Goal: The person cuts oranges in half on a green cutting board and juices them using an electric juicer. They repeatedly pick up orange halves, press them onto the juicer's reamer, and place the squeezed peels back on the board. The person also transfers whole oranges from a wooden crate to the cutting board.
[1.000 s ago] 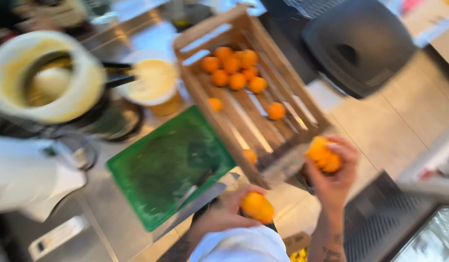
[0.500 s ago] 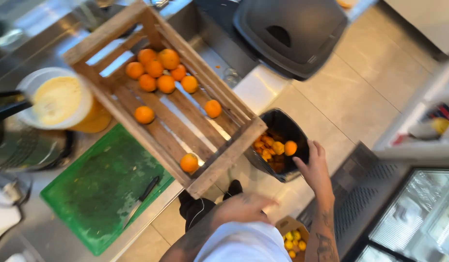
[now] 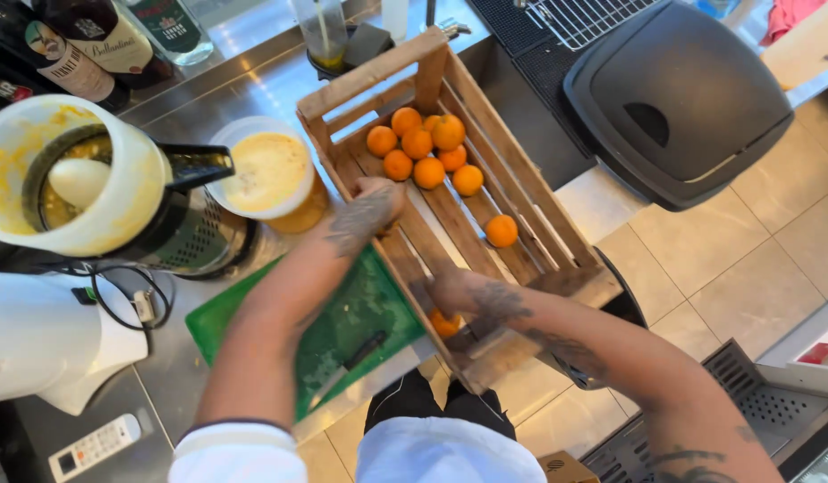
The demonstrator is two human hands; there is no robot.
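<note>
A slatted wooden crate [image 3: 369,76] lies on the steel counter and juts out over its edge. Several oranges [image 3: 427,148] cluster at its far end, and one orange [image 3: 501,231] lies alone mid-crate. My left hand [image 3: 371,204] reaches in by the crate's left wall with its fingers curled down; whatever is under it is hidden. My right hand [image 3: 457,293] is at the near corner, its fingers closed over another orange [image 3: 445,323].
A green cutting board [image 3: 360,300] with a black-handled knife [image 3: 347,362] lies left of the crate. Further left are a citrus juicer [image 3: 74,188], a tub of juice [image 3: 266,170] and bottles [image 3: 74,45]. A black bin lid [image 3: 678,98] is at right.
My right hand came up from the black bin below the counter edge to the crate's near corner. My left hand reached forward into the crate. The view shifted back over the counter.
</note>
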